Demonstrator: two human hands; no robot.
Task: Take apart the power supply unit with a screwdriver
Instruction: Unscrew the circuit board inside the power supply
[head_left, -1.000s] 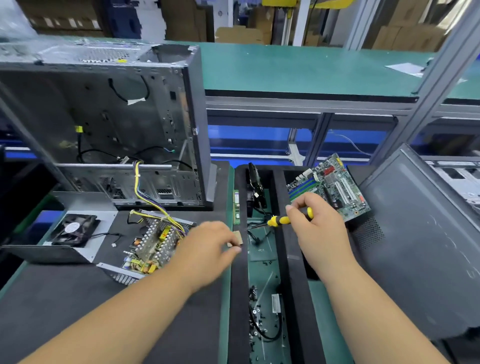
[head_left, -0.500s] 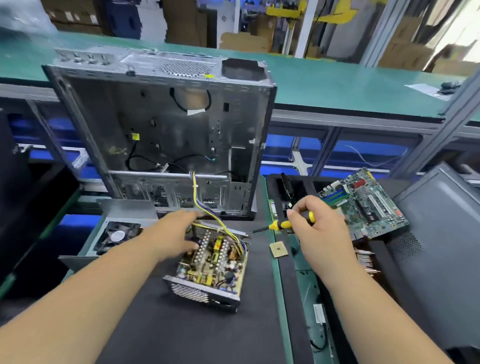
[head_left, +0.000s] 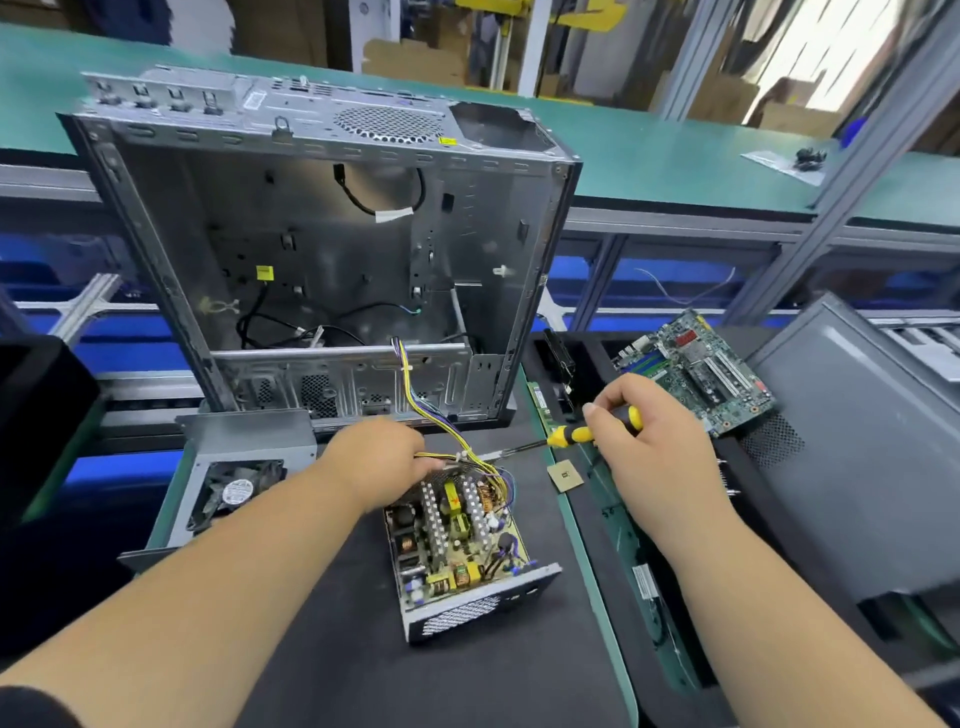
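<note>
While right hand grips, screwdriver points left.

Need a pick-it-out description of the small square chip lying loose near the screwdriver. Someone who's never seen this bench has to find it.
Start at the big open computer case standing at the back of the bench. In front of it sits the opened power supply unit on the black mat; look just right of that, at the mat's edge. The CPU chip is the small flat tan square lying alone below the yellow screwdriver, with no wires or parts attached.

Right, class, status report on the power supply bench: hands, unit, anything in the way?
Left hand grips the wire bundle at the open power supply. Right hand holds the screwdriver, tip near the unit's far edge. Wires lie across the board.
</note>
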